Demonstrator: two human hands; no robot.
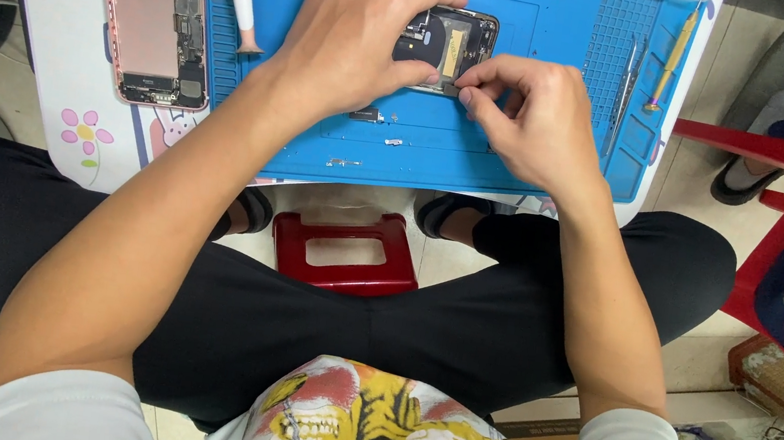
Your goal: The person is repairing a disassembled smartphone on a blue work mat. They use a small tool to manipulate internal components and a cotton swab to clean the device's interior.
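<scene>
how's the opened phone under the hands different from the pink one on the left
The opened phone under the hands looks dark inside; the pink opened phone is rose-coloured. The dark one lies on the blue mat, partly covered by the left hand and pinched by the right hand; the pink one lies untouched, mostly off the mat. Both show bare internals.
</scene>
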